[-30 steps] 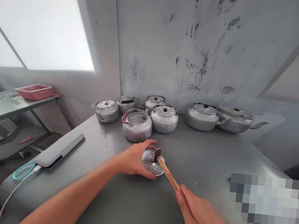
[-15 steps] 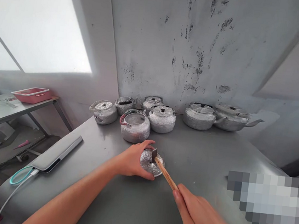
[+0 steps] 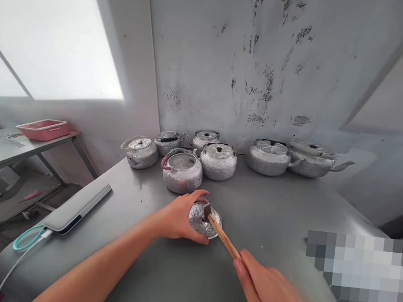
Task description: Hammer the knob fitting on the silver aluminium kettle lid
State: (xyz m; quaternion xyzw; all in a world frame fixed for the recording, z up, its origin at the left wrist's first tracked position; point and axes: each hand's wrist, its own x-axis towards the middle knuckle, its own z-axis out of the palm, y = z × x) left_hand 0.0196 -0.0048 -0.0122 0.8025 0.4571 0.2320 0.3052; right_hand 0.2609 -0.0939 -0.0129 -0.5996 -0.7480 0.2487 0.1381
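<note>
My left hand (image 3: 180,217) is curved around a small domed piece of dented silver metal with a flat round rim, which looks like a kettle lid (image 3: 197,219). A small dark hole shows near its middle. My right hand (image 3: 263,285) is closed on the wooden handle of a small hammer (image 3: 224,237). The dark hammer head lies at the lid's top, seemingly touching it. Just behind my left hand stands a silver kettle (image 3: 182,178) with a red and green wrapped handle and its top open.
Several silver kettles (image 3: 218,164) line the back of the grey table (image 3: 176,283) by the stained wall. A grey device (image 3: 76,210) with a white cable lies at left. A side table holds a pink basket (image 3: 47,131). At right, a patch is pixelated.
The hammer head has come down slightly toward the lid, and my right hand has shifted a little. My left hand keeps its grip.
</note>
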